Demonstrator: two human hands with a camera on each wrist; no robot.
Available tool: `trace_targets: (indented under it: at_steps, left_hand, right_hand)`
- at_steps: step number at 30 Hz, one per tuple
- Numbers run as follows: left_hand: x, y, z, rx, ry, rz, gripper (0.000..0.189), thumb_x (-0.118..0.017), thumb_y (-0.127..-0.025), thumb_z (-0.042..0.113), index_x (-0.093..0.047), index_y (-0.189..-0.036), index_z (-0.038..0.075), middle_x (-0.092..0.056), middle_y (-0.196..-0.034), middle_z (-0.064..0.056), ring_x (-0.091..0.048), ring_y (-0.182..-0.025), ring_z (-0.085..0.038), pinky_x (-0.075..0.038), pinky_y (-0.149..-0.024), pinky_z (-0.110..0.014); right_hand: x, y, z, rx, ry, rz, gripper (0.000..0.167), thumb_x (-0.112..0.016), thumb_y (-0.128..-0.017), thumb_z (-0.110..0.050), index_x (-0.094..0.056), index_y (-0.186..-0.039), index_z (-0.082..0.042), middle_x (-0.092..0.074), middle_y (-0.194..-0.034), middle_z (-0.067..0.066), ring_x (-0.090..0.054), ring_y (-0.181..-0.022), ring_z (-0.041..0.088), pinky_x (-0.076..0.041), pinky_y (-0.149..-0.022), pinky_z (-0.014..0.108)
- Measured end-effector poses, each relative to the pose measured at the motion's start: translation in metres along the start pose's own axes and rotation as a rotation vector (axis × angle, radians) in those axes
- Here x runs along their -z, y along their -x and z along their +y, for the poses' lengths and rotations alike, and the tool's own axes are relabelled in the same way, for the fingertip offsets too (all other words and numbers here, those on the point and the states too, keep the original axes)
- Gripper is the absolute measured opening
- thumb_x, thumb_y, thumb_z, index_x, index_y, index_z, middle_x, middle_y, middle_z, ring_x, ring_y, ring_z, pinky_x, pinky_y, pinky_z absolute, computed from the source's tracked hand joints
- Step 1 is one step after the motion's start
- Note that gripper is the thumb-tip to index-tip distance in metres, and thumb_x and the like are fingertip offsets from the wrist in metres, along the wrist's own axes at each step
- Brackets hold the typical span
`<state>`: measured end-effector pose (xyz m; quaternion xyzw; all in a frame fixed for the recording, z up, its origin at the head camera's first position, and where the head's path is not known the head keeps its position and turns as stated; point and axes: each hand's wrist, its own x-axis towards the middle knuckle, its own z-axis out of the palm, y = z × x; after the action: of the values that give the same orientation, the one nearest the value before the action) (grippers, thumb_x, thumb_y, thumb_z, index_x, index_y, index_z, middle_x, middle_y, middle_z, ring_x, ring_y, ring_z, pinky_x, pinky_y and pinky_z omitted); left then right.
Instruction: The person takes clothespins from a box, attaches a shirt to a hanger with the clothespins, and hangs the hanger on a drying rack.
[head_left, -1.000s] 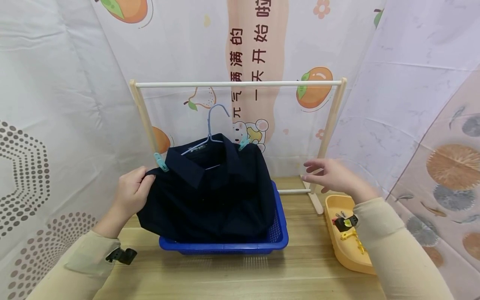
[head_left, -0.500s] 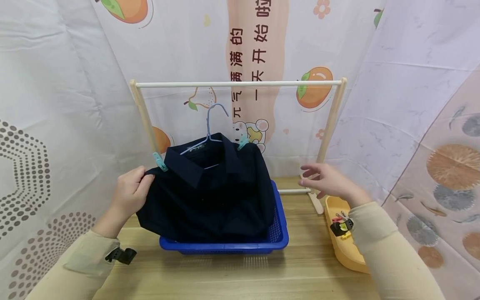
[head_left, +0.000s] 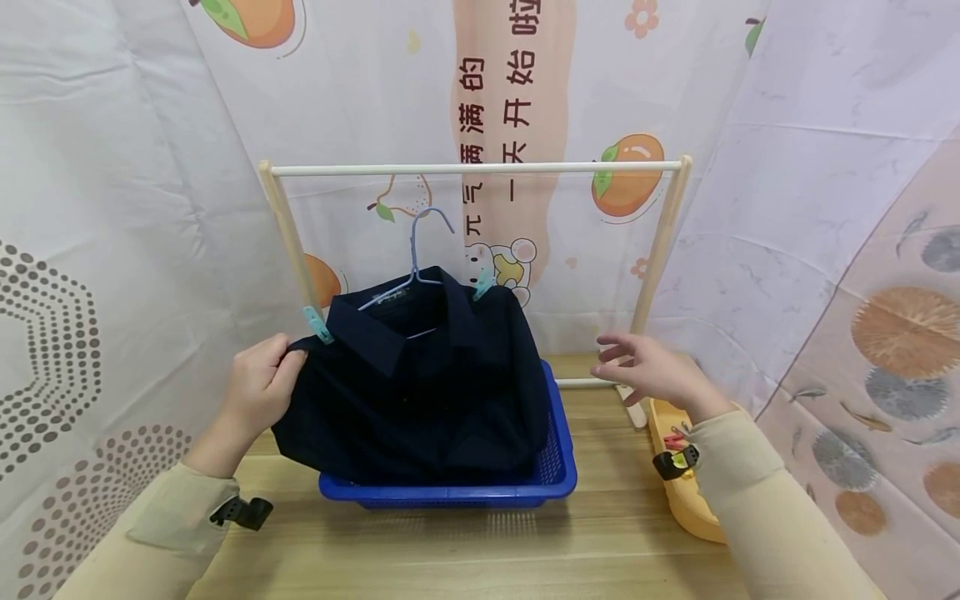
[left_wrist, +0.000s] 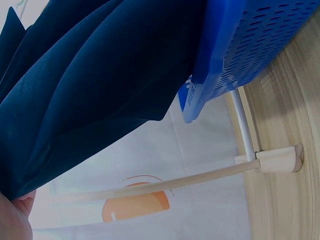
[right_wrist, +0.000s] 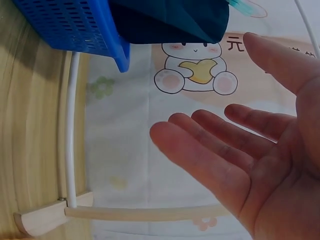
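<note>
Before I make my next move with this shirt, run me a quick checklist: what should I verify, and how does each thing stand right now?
1. Left hand gripping the navy collared shirt: ok, beside one teal clothespin.
2. Right hand free: ok, it holds nothing.
3. Blue hanger hook sticking out through the collar opening: ok.
4. Second teal clothespin on the other shoulder: ok; whether either one also pinches the hanger, cannot tell.
5. Hook over the rack's white top bar: not ok, it is not on the bar.
6. Shirt's hem clear of the blue basket: cannot tell, the hem is hidden.
</note>
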<state>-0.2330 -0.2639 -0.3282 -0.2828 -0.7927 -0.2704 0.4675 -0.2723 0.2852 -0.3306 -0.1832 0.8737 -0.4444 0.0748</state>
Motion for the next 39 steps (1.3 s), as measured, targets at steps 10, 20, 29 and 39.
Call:
trace_targets:
  at_steps: [10,20,29,39]
  left_hand:
    - [-0.001,0.002,-0.003,0.010,0.004,0.013,0.035,-0.056,-0.091,0.004,-0.036,-0.064,0.016,-0.027,-0.060,0.006,-0.022,-0.052,-0.003,-0.020,-0.049,-0.022]
    - [0.001,0.002,-0.004,0.025,-0.001,0.019,0.034,-0.055,-0.092,0.004,-0.038,-0.065,0.016,-0.027,-0.060,0.007,-0.021,-0.051,-0.003,-0.021,-0.049,-0.022]
    - [0.003,0.004,-0.006,0.028,-0.022,0.022,0.034,-0.055,-0.092,0.004,-0.038,-0.065,0.016,-0.028,-0.060,0.007,-0.021,-0.051,-0.003,-0.021,-0.049,-0.023]
    - [0.002,0.005,-0.010,0.031,-0.010,0.033,0.035,-0.055,-0.092,0.003,-0.039,-0.064,0.015,-0.028,-0.059,0.006,-0.021,-0.051,-0.004,-0.021,-0.049,-0.022]
  right_hand:
    - [-0.014,-0.004,0.006,-0.011,-0.032,-0.010,0.073,-0.072,-0.095,-0.035,-0.040,-0.150,0.000,-0.054,-0.137,0.029,-0.062,-0.115,0.043,-0.060,-0.062,0.045]
    - [-0.025,-0.008,0.017,-0.033,-0.036,-0.019,0.073,-0.073,-0.094,-0.036,-0.041,-0.149,0.000,-0.056,-0.135,0.028,-0.062,-0.116,0.041,-0.060,-0.060,0.045]
    - [-0.036,-0.010,0.027,-0.046,-0.072,-0.037,0.071,-0.072,-0.095,-0.032,-0.040,-0.149,0.002,-0.054,-0.136,0.030,-0.061,-0.118,0.041,-0.060,-0.061,0.046]
    - [-0.053,-0.011,0.038,-0.092,-0.168,-0.058,0.071,-0.072,-0.096,-0.030,-0.038,-0.150,0.001,-0.057,-0.134,0.026,-0.061,-0.116,0.042,-0.060,-0.063,0.048]
